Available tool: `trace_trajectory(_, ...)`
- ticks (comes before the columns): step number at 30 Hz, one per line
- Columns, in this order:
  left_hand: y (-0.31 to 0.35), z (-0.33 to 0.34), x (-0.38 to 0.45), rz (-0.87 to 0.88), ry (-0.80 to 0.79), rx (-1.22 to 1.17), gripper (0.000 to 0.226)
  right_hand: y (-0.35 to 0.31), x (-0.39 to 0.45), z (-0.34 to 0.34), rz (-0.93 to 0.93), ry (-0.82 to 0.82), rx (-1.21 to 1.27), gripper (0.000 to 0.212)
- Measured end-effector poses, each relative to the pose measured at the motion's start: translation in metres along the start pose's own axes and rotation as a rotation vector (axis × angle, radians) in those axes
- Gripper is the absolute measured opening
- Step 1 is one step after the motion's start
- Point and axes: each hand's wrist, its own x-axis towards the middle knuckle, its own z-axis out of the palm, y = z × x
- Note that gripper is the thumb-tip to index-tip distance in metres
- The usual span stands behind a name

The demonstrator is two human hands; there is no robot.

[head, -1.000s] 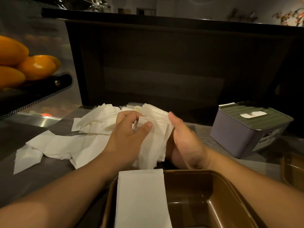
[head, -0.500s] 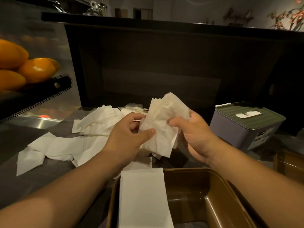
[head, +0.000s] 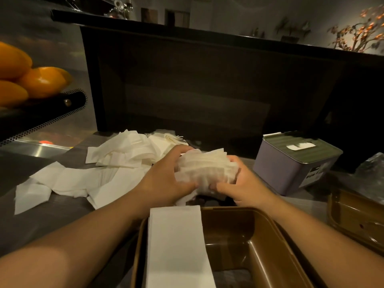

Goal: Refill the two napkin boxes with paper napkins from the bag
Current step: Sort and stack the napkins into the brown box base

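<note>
Both hands, left hand (head: 166, 181) and right hand (head: 245, 188), clasp a wad of napkins (head: 205, 173) above the table (head: 52, 221), just beyond the open brown box (head: 259, 252).

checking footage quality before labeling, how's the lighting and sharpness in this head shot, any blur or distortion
Head view: dim and warm, with the dark counter front nearly black; glare on the steel shelf at left; the napkin bundle is slightly motion-blurred between the left hand and right hand; wide-angle stretch enlarges the forearms and brown box at the bottom edge.
</note>
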Motion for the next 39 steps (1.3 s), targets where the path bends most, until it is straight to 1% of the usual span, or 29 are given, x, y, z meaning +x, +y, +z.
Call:
trace_trajectory(2,0.000,0.001,0.000,0.019,-0.005,0.011,0.069,-0.003,-0.002,0.003,0.016,-0.046,-0.024,0.073)
trace_trajectory(4,0.003,0.005,0.001,0.077,-0.050,0.051,0.070,-0.004,-0.003,0.004,0.006,-0.079,-0.030,0.077)
trace_trajectory(6,0.003,0.007,0.001,0.126,-0.086,0.067,0.070,-0.003,0.000,0.003,-0.020,-0.078,0.009,0.079)
trace_trajectory(10,0.002,0.002,-0.003,0.162,-0.070,0.038,0.065,0.004,0.003,-0.001,-0.094,0.009,0.131,0.076)
trace_trajectory(13,0.003,0.003,-0.002,0.192,-0.097,0.025,0.056,0.010,0.004,-0.002,-0.156,0.057,0.091,0.073)
trace_trajectory(15,0.003,0.005,0.000,0.210,-0.119,0.030,0.062,0.012,0.006,-0.002,-0.139,0.058,0.118,0.069)
trace_trajectory(16,0.002,0.006,0.001,0.209,-0.126,0.049,0.064,0.013,0.006,-0.002,-0.126,0.037,0.122,0.071)
trace_trajectory(18,0.000,0.007,0.002,0.204,-0.125,0.102,0.065,0.010,0.004,-0.002,-0.125,-0.041,0.063,0.081)
trace_trajectory(20,-0.001,0.007,0.003,0.215,-0.086,0.146,0.053,0.007,0.001,0.000,-0.156,-0.103,-0.066,0.085)
trace_trajectory(22,-0.001,0.006,0.003,0.208,-0.063,0.175,0.037,0.002,0.000,0.003,-0.196,-0.098,-0.213,0.075)
trace_trajectory(23,-0.001,0.006,0.002,0.198,-0.078,0.175,0.034,0.000,-0.001,0.005,-0.208,-0.084,-0.264,0.071)
trace_trajectory(24,-0.002,0.005,0.002,0.196,-0.099,0.162,0.035,0.000,-0.001,0.005,-0.205,-0.075,-0.278,0.069)
trace_trajectory(25,-0.002,0.005,0.002,0.196,-0.108,0.138,0.042,0.001,-0.001,0.004,-0.188,-0.070,-0.249,0.070)
trace_trajectory(27,-0.003,0.006,0.001,0.185,-0.089,0.084,0.059,0.002,-0.002,0.003,-0.144,-0.058,-0.114,0.079)
trace_trajectory(29,-0.002,0.007,0.002,0.180,-0.075,0.080,0.069,0.002,-0.001,0.003,-0.129,-0.048,-0.038,0.085)
trace_trajectory(31,-0.002,0.008,0.003,0.187,-0.080,0.109,0.070,0.001,0.000,0.003,-0.115,-0.052,-0.017,0.081)
trace_trajectory(34,-0.003,0.009,0.003,0.209,-0.041,0.136,0.060,-0.001,-0.001,0.005,-0.080,-0.066,0.026,0.072)
trace_trajectory(35,-0.003,0.009,0.003,0.192,-0.014,0.135,0.062,-0.001,-0.001,0.004,-0.062,-0.064,0.053,0.069)
trace_trajectory(37,-0.004,0.010,0.002,0.117,0.026,0.081,0.073,-0.001,-0.001,0.003,-0.042,-0.053,0.083,0.068)
trace_trajectory(39,-0.003,0.009,0.001,0.089,0.003,0.025,0.080,-0.002,-0.001,0.002,-0.037,-0.071,0.072,0.071)
